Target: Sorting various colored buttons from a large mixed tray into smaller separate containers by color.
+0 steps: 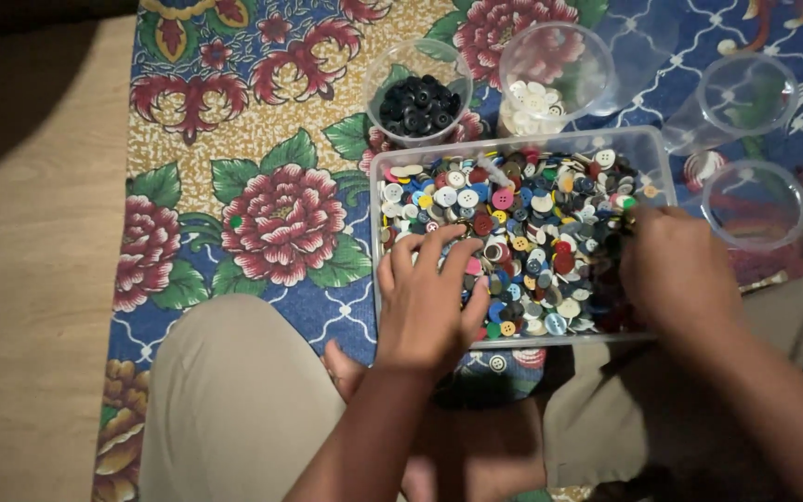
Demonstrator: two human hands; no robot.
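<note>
A clear rectangular plastic box (378, 177) filled with several mixed coloured buttons (532, 214) lies on a floral cloth before me. My left hand (429, 302) rests palm down on the buttons at the box's near left, fingers spread. My right hand (676, 270) is over the box's right side, fingertips pinched among the buttons; whether it holds one is hidden. Behind the box stand a clear cup of black buttons (417, 102) and a clear cup of white buttons (536, 107).
Two more clear cups (745, 93) (755, 204) stand to the right on the floral cloth (271, 214). Bare wooden floor (39, 279) lies at the left. My knees in beige trousers (234, 400) frame the box's near side.
</note>
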